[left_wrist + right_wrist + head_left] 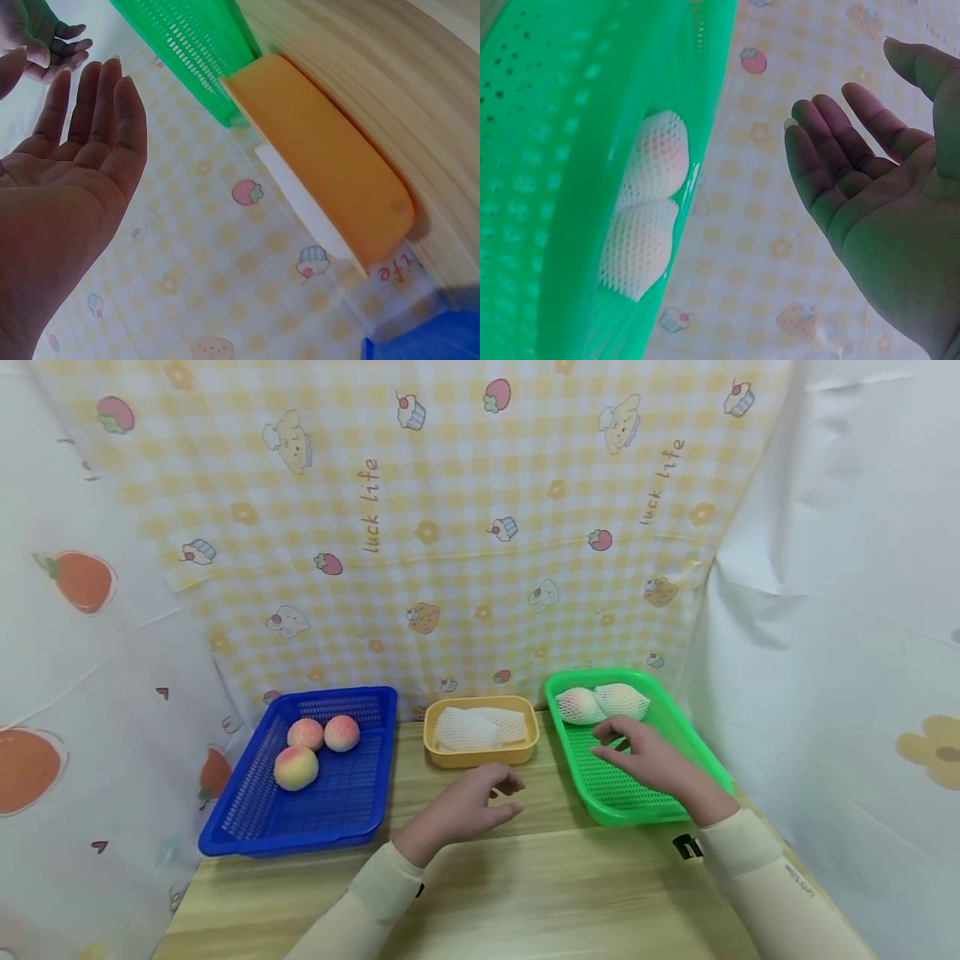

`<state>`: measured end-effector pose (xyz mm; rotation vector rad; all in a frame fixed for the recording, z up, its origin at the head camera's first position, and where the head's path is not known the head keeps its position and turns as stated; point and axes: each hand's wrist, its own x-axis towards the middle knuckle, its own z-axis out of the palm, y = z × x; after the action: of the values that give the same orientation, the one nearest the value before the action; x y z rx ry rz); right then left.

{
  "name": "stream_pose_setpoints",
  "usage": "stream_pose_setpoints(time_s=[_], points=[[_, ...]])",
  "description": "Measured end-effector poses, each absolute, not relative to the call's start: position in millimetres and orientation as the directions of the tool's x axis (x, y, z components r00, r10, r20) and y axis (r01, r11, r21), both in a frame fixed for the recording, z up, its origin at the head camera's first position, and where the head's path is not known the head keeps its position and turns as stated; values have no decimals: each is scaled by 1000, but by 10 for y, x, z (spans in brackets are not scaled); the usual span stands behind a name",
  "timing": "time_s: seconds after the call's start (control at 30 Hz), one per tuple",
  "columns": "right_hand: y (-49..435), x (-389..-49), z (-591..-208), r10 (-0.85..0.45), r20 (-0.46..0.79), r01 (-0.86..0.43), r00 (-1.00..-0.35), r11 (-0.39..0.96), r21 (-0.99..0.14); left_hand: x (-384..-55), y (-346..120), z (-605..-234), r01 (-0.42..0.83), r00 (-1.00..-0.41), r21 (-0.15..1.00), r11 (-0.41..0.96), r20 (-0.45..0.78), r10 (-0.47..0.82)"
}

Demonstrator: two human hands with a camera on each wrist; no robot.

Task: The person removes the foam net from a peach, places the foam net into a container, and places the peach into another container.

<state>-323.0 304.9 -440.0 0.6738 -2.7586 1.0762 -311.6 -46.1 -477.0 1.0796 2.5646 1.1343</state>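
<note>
The near edge of the desk [525, 893] escapes me, cut off at the bottom of the head view along with both sleeves [360, 918]. From the left wrist I get only part of the thumb and a corner of the blue basket [337, 806], while the wall of the yellow tray [480, 760] hides all but a white strip of its foam nets [480, 731]. How many nets lie there I can't make out, and a small black thing [686, 847] by the right cuff is too little to identify.

The left hand [474, 806] is on the near side of the yellow tray, thumb parted from loosely bent fingers, nothing between them. The right hand [647, 760] hangs over the green basket [637, 815], its fingers likewise apart and empty.

That basket stands near the desk's far edge, toward the right edge; at its far end two netted fruits [577, 705] touch side by side in white mesh, pink showing through the left one. The yellow tray sits mid-way along the far edge, its nets white and overlapping. Toward the left edge, the blue basket carries three bare peaches [296, 768], pink over pale yellow, the nearest one yellowest.
</note>
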Motion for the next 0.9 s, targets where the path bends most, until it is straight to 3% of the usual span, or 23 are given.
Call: stream_pose_setpoints(time_s=[0.63, 0.77, 0.9], points=[[3302, -3192, -4460, -345, 268, -436, -899, 667, -604, -3182, 14, -4684, 618, -669, 672, 409, 175, 723], [3342, -3200, -4456, -339, 272, -434, -900, 666, -607, -3210, 231, -4713, 699, -630, 583, 414, 228, 742], [3393, -3200, -4476, -329, 272, -427, -904, 673, -604, -3234, 519, -4793, 809, -555, 406, 425, 290, 780]])
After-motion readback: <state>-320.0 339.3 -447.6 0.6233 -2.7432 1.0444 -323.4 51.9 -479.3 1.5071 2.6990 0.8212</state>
